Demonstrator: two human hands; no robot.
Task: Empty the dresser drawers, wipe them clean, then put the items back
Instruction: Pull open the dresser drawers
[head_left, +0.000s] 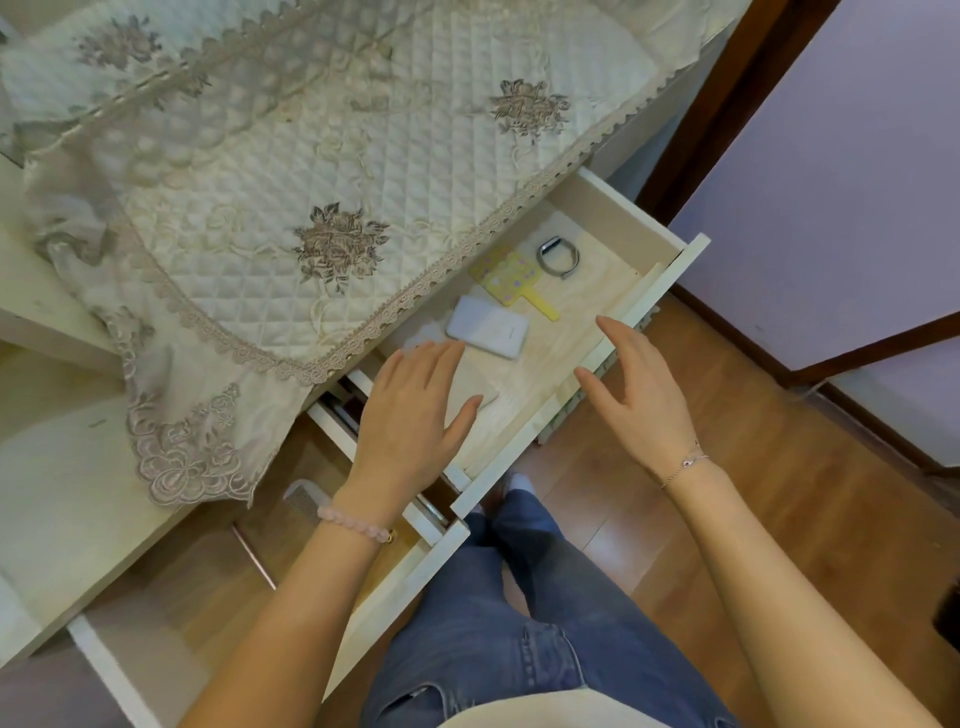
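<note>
The top dresser drawer (670, 260) is pulled out. Inside lie a white power bank (488, 327), a yellow hand mirror (511, 278) with pastel dots, a grey smart band (558, 256) and a beige flat pad (475, 382). My left hand (410, 415) hovers with straight fingers over the drawer's left part, above the beige pad. My right hand (636, 384) is spread over the drawer's front panel (519, 457), holding nothing. A lower drawer (410, 577) is also pulled out, partly hidden by my left arm.
A quilted lace-edged cloth (291, 171) covers the dresser top and hangs over its front. A grey comb (304, 501) pokes out beside my left wrist. Wooden floor (727, 467) lies to the right, with a dark door frame (722, 98) beyond. My jeans-clad legs (519, 623) stand below the drawers.
</note>
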